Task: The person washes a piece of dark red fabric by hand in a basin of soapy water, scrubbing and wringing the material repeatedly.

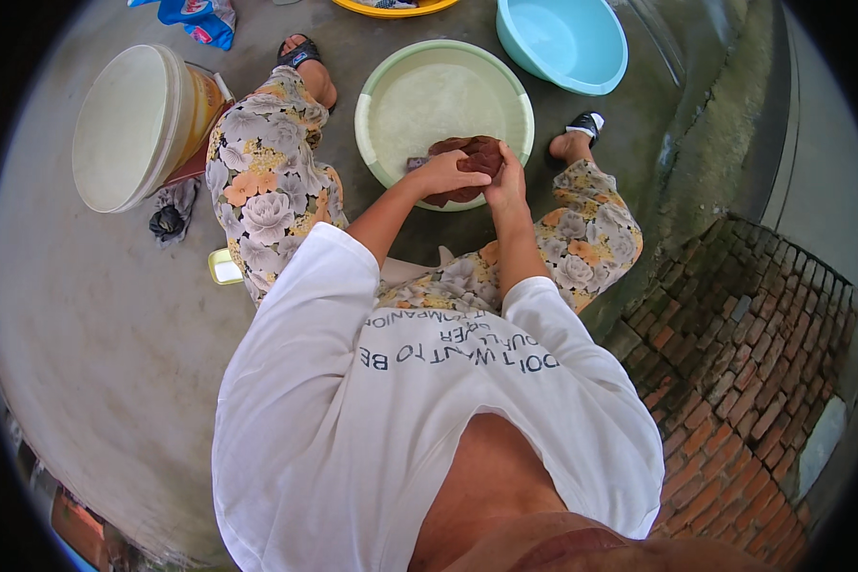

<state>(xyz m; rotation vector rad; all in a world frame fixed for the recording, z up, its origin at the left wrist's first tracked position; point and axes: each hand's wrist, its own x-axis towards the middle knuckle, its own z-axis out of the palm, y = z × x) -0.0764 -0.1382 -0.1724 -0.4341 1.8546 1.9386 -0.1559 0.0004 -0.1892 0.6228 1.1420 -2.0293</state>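
Note:
A pale green plastic basin with cloudy water stands on the floor between my feet. Over its near right part, both hands grip a bunched, wet-looking dark red-brown cloth. My left hand comes from the left and lies across the cloth with its fingers on it. Holding the cloth's right side is my right hand. A small purplish item shows just left of the cloth, partly hidden by my left hand; what it is I cannot tell.
A light blue basin stands at the back right, a yellow basin at the top edge. On the left are a large white bucket, a dark crumpled cloth and a small yellow-green dish. Brick paving lies at the right.

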